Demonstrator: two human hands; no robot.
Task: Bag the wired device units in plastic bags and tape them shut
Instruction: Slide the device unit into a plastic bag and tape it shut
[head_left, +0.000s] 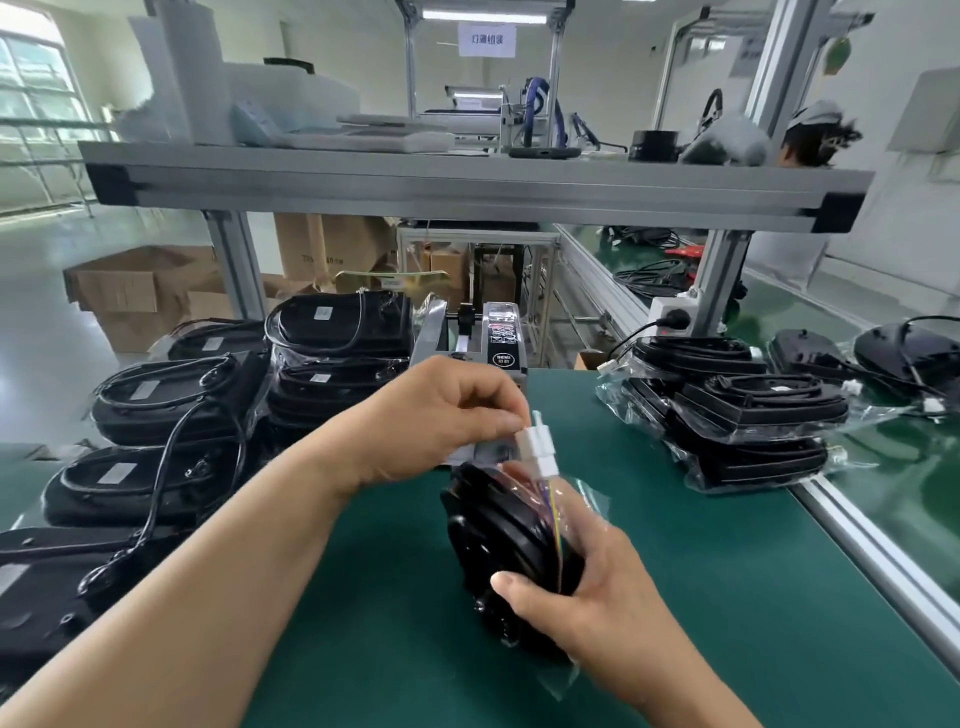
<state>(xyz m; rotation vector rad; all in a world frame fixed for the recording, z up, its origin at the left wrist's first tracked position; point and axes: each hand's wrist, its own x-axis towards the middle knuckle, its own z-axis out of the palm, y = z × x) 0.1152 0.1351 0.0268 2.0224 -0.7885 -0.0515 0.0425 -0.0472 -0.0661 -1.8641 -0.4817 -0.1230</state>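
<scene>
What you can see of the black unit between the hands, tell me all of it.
The black unit is a rounded, glossy, plastic-looking housing. It stands on edge on the green mat, inside a clear plastic bag. Thin coloured wires rise from it to white connectors that stick out of the bag's mouth. The right hand grips its lower side through the bag. The left hand pinches the bag's top beside the connectors. Whether it is taped cannot be told.

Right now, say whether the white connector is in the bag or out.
Out: the white connector sticks up above the plastic bag, pinched by the left hand.
</scene>
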